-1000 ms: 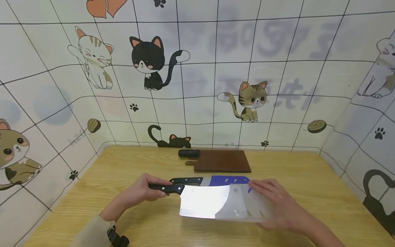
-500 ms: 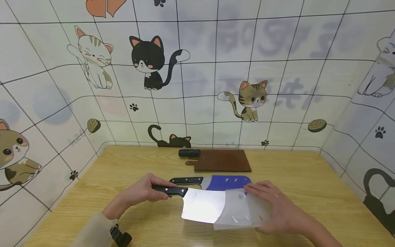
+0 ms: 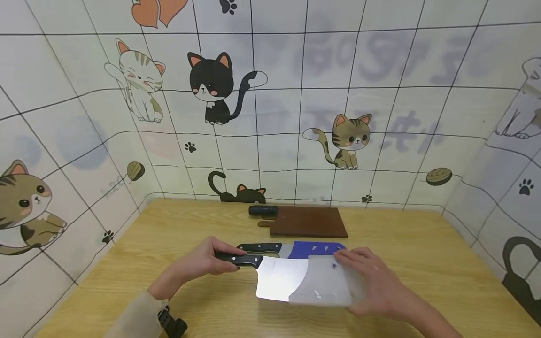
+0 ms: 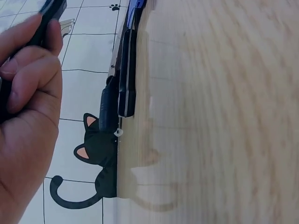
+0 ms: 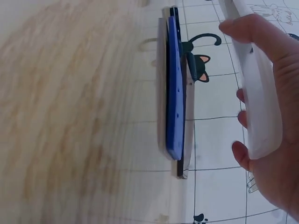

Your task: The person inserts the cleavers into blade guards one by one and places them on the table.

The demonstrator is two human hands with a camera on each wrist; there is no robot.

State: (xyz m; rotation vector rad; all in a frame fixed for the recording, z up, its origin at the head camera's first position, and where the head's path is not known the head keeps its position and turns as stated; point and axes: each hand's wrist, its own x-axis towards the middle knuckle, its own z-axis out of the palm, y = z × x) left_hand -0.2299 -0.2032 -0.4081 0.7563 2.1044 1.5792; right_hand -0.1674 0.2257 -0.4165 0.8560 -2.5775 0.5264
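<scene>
Above the table I hold a wide cleaver (image 3: 274,279) level, its blade bare near the handle. My left hand (image 3: 207,260) grips its black riveted handle (image 3: 245,259), with fingers curled round it in the left wrist view. A translucent whitish blade sheath (image 3: 323,281) covers the front part of the blade. Its far end is in my right hand (image 3: 382,284), the thumb on one side and the fingertips on the other in the right wrist view. Just behind lies a second knife (image 3: 259,247), black-handled, with a blue blade sheath (image 3: 314,249) partly hidden by the whitish one.
A dark brown cutting board (image 3: 310,222) lies at the back of the wooden table (image 3: 169,218). Beside its left end is a black cylindrical object (image 3: 263,211). Behind the table hangs a white gridded backdrop (image 3: 279,155) with cartoon cats, also at both sides.
The whitish sheath covers more of the cleaver's blade, and a narrower bare strip shows. My hands have come a little closer together. The head view has shifted slightly.
</scene>
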